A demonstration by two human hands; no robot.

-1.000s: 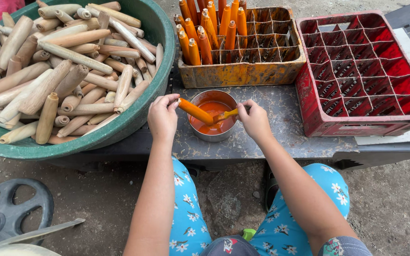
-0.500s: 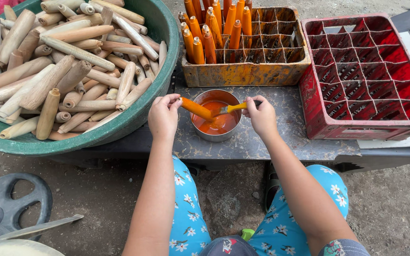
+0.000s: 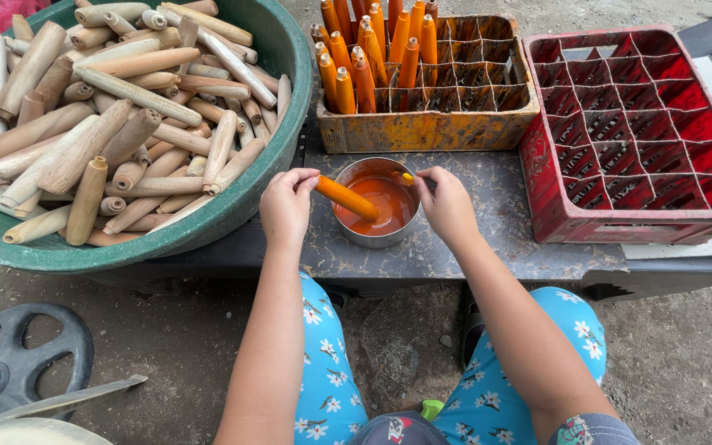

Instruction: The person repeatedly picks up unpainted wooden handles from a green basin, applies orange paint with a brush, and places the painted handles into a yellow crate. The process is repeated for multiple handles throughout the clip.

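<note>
- A big green basin (image 3: 265,189) heaped with bare wooden pegs (image 3: 109,140) overhangs the left end of the grey bench (image 3: 496,239)
- A red divided crate (image 3: 636,140) sits at the bench's right end, its cells showing nothing inside
- An orange-stained divided crate (image 3: 430,124) stands along the far edge, with coated orange pegs (image 3: 372,58) upright in its left and rear cells
- A small metal bowl (image 3: 372,239) of orange paint sits at the near edge, between the hands
- The left hand (image 3: 288,206) pinches one end of a peg (image 3: 346,198), tilted with its far end down in the paint
- The right hand (image 3: 447,204) is closed on a thin brush (image 3: 406,177) at the bowl's rim
- Judging by this, coating is the step in hand; the peg looks orange all over, and it would next call for a free cell in the stained crate
</note>
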